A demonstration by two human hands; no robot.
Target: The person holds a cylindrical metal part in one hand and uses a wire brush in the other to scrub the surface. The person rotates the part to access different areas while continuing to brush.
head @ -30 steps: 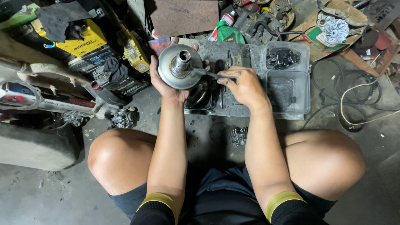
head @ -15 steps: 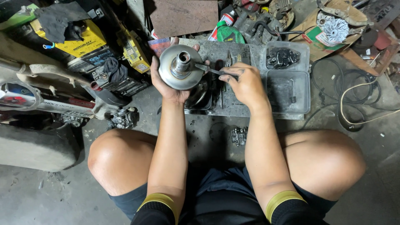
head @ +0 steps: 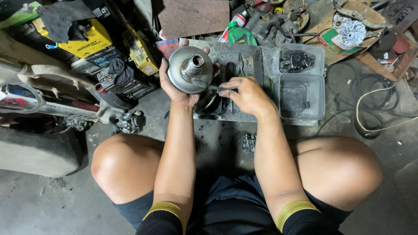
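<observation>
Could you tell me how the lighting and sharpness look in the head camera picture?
Head view: even, dim light with no hard shadows; a soft glare sits on the metal disc in the left hand; the right hand and its small brush are sharp; the corners curve slightly.

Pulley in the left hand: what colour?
Silver-grey bare metal pulley, shiny hub, held by the left hand. Head view, the only one.
</observation>
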